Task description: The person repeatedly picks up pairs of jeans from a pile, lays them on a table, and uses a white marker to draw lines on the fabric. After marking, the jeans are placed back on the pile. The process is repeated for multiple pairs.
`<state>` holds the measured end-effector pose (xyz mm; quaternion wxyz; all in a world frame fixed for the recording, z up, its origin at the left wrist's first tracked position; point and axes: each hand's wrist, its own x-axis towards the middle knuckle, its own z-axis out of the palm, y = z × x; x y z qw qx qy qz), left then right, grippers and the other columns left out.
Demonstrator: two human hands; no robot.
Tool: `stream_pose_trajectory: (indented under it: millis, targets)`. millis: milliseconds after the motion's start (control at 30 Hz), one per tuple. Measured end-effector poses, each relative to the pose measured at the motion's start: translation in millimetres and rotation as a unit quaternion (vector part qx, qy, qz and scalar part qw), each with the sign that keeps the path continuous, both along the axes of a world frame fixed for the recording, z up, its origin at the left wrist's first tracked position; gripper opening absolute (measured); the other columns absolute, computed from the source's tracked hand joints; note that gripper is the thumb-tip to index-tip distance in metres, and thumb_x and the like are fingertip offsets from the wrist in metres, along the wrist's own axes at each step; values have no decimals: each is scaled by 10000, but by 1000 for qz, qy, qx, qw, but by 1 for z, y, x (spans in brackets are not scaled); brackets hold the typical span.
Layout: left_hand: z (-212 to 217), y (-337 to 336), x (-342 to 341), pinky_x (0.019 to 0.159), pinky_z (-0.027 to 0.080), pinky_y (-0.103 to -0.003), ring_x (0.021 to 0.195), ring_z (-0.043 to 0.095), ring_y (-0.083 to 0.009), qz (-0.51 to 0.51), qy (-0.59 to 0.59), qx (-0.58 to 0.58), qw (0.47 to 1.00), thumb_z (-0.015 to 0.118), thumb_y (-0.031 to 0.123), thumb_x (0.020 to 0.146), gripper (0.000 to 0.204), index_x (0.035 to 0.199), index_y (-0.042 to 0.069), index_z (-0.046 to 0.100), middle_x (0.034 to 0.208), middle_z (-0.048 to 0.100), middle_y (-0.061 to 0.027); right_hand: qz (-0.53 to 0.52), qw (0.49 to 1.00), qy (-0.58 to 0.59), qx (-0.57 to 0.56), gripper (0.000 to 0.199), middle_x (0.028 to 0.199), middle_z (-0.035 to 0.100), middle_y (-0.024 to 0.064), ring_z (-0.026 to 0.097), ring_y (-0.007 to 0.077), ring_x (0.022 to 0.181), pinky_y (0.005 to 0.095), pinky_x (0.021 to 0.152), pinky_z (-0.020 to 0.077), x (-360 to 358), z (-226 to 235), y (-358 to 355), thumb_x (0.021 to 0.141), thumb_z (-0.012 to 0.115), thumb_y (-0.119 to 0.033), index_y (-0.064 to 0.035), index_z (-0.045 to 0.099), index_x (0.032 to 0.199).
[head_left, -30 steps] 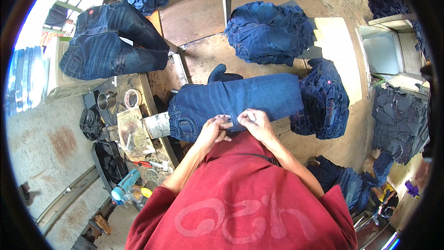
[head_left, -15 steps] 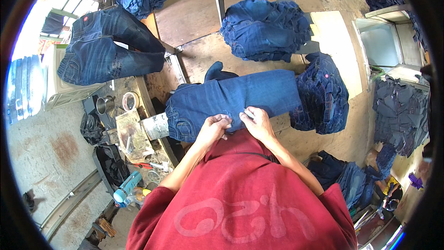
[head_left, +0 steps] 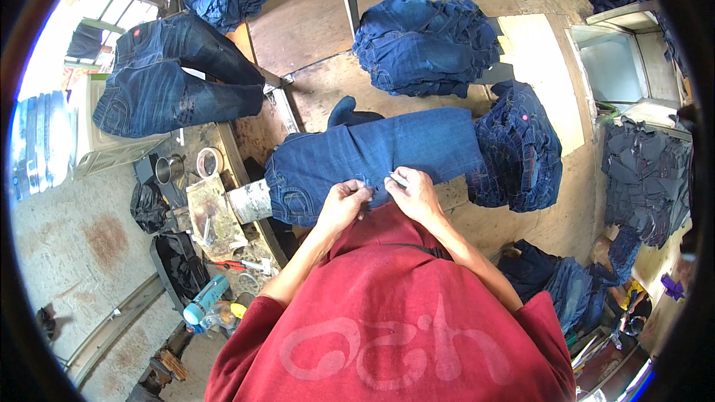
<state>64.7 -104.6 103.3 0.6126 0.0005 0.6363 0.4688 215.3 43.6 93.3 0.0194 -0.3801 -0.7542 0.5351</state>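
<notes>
A red shirt (head_left: 395,327) is seen closest, at the bottom of the view, and two bare forearms reach up from it. The left hand (head_left: 344,203) is pinched shut on the near edge of a pair of blue jeans (head_left: 372,160). The right hand (head_left: 414,193) is closed around a small pale tool (head_left: 398,179), and its tip is held against the same edge of the jeans, just beside the left hand. What kind of tool it is cannot be told.

The jeans are laid flat on a wooden table (head_left: 313,22), stretched out just past both hands.

To the right of the right hand, a heap of dark jeans (head_left: 518,149) is touching the end of the flat pair. Farther to the right, more dark denim (head_left: 644,179) is draped in a pile.

To the left of the left hand, a metal cup (head_left: 169,170) and a roll of tape (head_left: 209,161) are seen on a messy side bench. Nearer and lower on that side, a light blue bottle (head_left: 204,298) is lying.

Beyond the hands, a second heap of blue jeans (head_left: 424,45) is piled on the table. Far off to the left, another pair of jeans (head_left: 171,78) is spread over a pale box (head_left: 86,156).
</notes>
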Motion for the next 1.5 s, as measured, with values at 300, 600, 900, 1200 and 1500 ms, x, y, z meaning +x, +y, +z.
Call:
stream_pose_trajectory:
  millis: [300, 600, 900, 1200, 1500]
  targets:
    - [15, -1, -12, 598, 560, -289, 530, 493, -73, 27, -108, -24, 994, 646, 161, 1032, 171, 1136, 27, 673, 856, 678, -8, -16, 1000, -17, -20, 277, 713, 652, 203, 629, 385, 632, 467, 638, 492, 0, -4, 0, 970, 755, -241, -2, 669, 861]
    - [4, 4, -21, 601, 526, -299, 641, 577, -104, -21, -137, -16, 990, 651, 118, 1008, 216, 1166, -28, 680, 946, 708, -90, 13, 999, -47, 5, 252, 739, 672, 182, 659, 388, 674, 475, 674, 516, 2, 2, 0, 1005, 734, -237, -14, 637, 938]
    - [-2, -2, -59, 791, 637, -325, 1034, 715, -207, -244, -80, 124, 958, 662, -47, 908, 981, 1730, -64, 126, 1507, 598, -354, 35, 983, -69, 167, 161, 803, 742, 157, 749, 409, 735, 506, 660, 591, 10, 66, -22, 1065, 627, -108, -74, 583, 1216]
    - [-26, -12, -71, 821, 657, -389, 1232, 693, -245, -218, -232, 135, 938, 621, -201, 870, 1078, 1777, 152, 158, 1498, 627, -213, 72, 928, -185, 316, 122, 599, 689, 99, 709, 278, 520, 412, 510, 565, -16, 85, -74, 1030, 649, -190, -74, 612, 1017]
    - [-19, -11, -69, 846, 676, -403, 1363, 632, -304, -214, -219, 165, 938, 643, -204, 865, 1093, 1745, -21, 22, 1668, 436, -301, 106, 909, -194, 354, 120, 620, 710, 108, 721, 280, 537, 427, 551, 570, -23, 93, -61, 997, 651, -181, -67, 634, 1029]
